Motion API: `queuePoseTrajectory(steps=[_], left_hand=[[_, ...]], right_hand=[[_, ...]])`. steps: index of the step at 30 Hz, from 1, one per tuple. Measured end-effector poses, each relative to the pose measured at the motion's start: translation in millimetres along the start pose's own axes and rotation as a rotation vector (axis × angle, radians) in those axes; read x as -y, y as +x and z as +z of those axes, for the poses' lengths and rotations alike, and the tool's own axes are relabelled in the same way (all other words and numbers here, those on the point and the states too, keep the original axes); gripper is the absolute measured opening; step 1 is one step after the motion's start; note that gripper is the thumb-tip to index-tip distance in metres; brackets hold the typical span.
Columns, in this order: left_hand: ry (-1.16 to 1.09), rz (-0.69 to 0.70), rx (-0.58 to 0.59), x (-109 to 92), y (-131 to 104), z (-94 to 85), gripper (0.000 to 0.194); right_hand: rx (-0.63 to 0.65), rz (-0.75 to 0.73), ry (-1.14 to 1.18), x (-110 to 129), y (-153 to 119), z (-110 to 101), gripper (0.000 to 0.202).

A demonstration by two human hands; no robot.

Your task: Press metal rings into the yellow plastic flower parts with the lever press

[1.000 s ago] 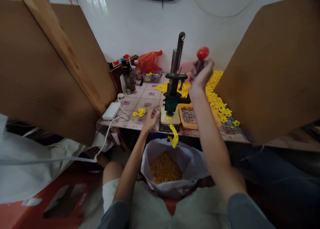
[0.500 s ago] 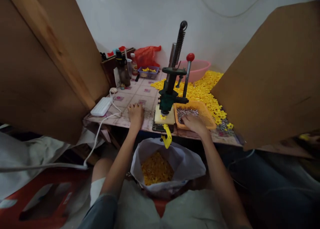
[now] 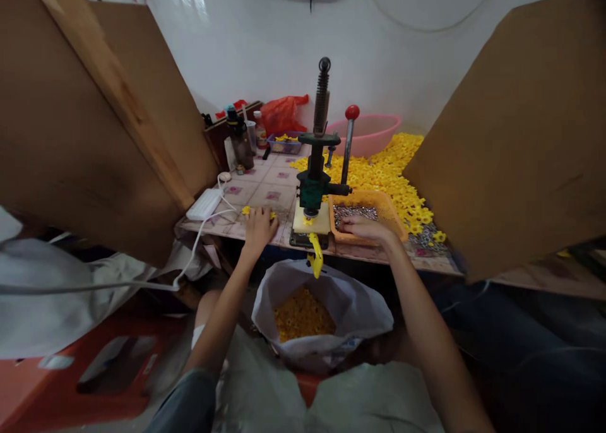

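Observation:
My left hand (image 3: 258, 230) rests on the table left of the hand press, fingers curled down over a few yellow flower-shaped pieces (image 3: 245, 211) that poke out around the fingertips. One yellow flower-shaped piece lies on the pale block (image 3: 310, 225) under the green hand press (image 3: 312, 190). My right hand (image 3: 365, 227) reaches into the orange basket (image 3: 391, 215), its fingers drawn together at the small shiny metal parts (image 3: 355, 213). What those fingers pinch, if anything, is too small to make out. The red-knobbed lever (image 3: 349, 139) stands upright, untouched.
A large heap of yellow pieces (image 3: 392, 174) spreads behind the basket, beside a pink basin (image 3: 369, 133). Below the table edge an open white sack (image 3: 360, 319) holds more yellow pieces. A white power strip (image 3: 204, 204) lies at left. Brown boards (image 3: 516, 142) flank both sides.
Yellow pieces now show around my left fingertips. My right hand has drawn back slightly toward the basket's near side. The whole view has shifted a little.

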State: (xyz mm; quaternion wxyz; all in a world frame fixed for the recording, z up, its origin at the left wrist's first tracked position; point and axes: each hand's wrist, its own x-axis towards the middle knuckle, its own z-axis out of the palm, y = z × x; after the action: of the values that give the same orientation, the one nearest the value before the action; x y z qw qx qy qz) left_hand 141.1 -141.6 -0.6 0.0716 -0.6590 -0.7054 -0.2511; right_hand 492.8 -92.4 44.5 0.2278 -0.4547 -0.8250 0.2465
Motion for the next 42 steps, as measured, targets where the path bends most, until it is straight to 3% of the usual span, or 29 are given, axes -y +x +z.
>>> queuePoseTrajectory(steps=[2,3,6,10,14,18,22,26,32,37,42], left_hand=[[-0.08,0.039,0.025,4.2,1.7,-3.1,0.027],[-0.149,0.053,0.019,4.7,3.8,-4.1,0.025],[-0.467,0.025,-0.035,-3.1,12.9,-3.2,0.023],[-0.914,-0.088,-0.105,-29.5,19.4,7.7,0.033],[-1.029,0.006,-0.035,-45.0,13.4,16.1,0.047],[-0.937,0.153,0.081,-41.3,8.0,13.9,0.052],[-0.913,0.195,0.1,-37.4,6.2,10.1,0.045],[-0.935,0.26,0.093,-37.6,4.1,7.1,0.039],[-1.021,0.361,0.107,-35.6,2.8,1.9,0.036],[-1.107,0.365,0.171,-33.9,2.1,3.0,0.04],[-1.12,0.351,0.173,-34.2,2.5,6.4,0.043]], right_hand=[[0.137,0.007,0.058,1.4,2.6,-2.4,0.02],[0.137,0.007,0.071,2.3,2.7,-3.2,0.022],[-0.062,0.01,0.052,6.3,-2.8,-3.5,0.024],[-0.307,0.116,-0.009,13.5,-19.8,-2.5,0.022],[-0.522,0.193,-0.128,23.9,-32.3,-2.1,0.028],[-0.478,0.043,-0.257,49.2,-30.0,8.2,0.028],[-0.439,-0.06,-0.452,78.7,-21.9,32.8,0.026],[-0.399,-0.127,-0.481,88.9,-19.8,49.4,0.02],[-0.296,-0.358,-0.377,92.9,-23.4,40.4,0.025],[-0.295,-0.401,-0.55,102.1,-20.0,43.1,0.03],[-0.308,-0.453,-0.654,107.7,-37.3,48.2,0.034]])
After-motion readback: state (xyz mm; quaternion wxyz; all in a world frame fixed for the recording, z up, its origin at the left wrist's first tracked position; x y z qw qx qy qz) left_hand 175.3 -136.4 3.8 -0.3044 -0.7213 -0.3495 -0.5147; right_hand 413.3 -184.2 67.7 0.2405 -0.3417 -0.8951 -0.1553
